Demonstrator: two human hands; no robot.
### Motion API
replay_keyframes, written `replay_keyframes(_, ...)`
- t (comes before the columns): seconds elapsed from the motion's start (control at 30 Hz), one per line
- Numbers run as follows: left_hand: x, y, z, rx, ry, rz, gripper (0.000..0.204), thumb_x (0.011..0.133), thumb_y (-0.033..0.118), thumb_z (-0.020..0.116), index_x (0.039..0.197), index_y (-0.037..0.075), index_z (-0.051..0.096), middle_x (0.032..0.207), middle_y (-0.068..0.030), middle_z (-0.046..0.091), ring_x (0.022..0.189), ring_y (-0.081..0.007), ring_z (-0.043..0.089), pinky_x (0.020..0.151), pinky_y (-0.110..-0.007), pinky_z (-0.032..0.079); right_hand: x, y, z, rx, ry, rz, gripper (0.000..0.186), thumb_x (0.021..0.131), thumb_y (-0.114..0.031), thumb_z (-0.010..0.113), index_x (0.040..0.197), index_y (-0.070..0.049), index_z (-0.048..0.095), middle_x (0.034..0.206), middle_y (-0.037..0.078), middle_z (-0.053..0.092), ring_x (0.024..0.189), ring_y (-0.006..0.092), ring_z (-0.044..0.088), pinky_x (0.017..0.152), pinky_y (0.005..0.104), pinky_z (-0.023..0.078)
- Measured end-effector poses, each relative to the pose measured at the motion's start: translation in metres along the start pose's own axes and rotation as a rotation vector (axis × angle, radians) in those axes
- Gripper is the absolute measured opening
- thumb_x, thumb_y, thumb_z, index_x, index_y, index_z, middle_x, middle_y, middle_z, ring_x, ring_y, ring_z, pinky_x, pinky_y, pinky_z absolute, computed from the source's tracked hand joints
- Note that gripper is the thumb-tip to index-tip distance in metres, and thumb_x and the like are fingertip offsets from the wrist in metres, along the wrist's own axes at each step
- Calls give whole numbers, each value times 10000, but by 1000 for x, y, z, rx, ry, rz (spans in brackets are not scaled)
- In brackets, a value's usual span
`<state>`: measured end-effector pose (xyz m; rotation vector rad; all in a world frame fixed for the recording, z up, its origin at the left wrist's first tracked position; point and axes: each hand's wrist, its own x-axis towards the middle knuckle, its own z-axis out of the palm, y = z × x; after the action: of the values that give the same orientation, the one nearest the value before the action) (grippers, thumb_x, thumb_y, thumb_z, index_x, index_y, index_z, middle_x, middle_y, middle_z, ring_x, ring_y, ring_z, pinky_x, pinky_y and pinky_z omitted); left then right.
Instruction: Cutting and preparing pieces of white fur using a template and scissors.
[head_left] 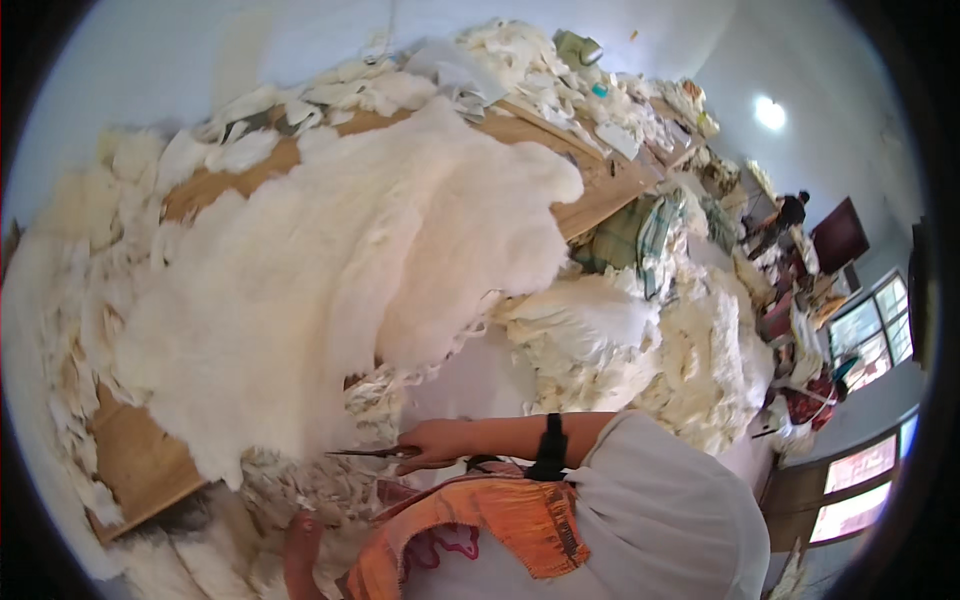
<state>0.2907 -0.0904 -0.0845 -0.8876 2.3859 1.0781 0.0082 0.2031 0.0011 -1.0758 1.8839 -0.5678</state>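
Observation:
A large cream-white fluffy sheet, like a fleece or pelt (pixel 270 290), spreads over a wooden table (pixel 145 460). My right hand (pixel 435 445) is closed around the handles of dark scissors (pixel 365 453) beside the sheet's near edge. Their blades point left toward the fluff. Low in the picture, my left hand (pixel 303 530) is by shaggy off-white scraps (pixel 320 490) below that edge. Its fingers do not show clearly, and whether it grips anything cannot be made out.
White fluffy pieces (pixel 520 55) heap along the back wall. Big off-white piles (pixel 690 350) and a green plaid cloth (pixel 635 235) lie to the right. A person (pixel 790 212) is far off at the right, near windows (pixel 870 320). I wear an orange apron (pixel 480 515).

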Motion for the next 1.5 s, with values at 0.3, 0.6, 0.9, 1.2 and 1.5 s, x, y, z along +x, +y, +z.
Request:
replay_keyframes(0.3,61,247,67,-6,-330,259,241,925,222,627,1106,73,687,1039,-130,696,944,-269,683,797,-370,529,-103,120,-93,377,481,48,595,863,-639,614,855,-45,581,726,165,600,693,330,586,649,422,447)
replay_keyframes(0.6,109,478,104,-2,-164,720,156,916,96,630,1054,64,697,905,-111,688,811,-245,683,738,-342,530,-194,256,-213,397,844,275,567,832,-580,685,1028,-58,583,788,167,626,747,337,642,665,427,486)
replay_keyframes(0.9,209,621,122,9,157,1077,229,874,-8,589,1082,54,663,1071,-145,633,1017,-308,610,832,-362,510,-263,399,-275,301,1333,418,403,789,-212,720,1111,-8,590,983,178,609,883,336,615,763,413,502)
replay_keyframes(1.2,269,736,166,379,192,944,631,733,152,757,1319,112,529,1307,-129,501,1225,-344,433,1076,-489,306,-372,531,-423,127,1413,692,366,809,-260,673,1044,10,601,983,253,599,979,441,563,831,500,455)
replay_keyframes(1.5,276,742,203,381,462,693,394,711,64,646,1097,66,566,1168,-136,537,1132,-355,455,1005,-487,328,-416,703,-613,-167,1212,740,358,846,-261,610,1119,-33,645,1091,238,655,1008,413,628,836,499,498)
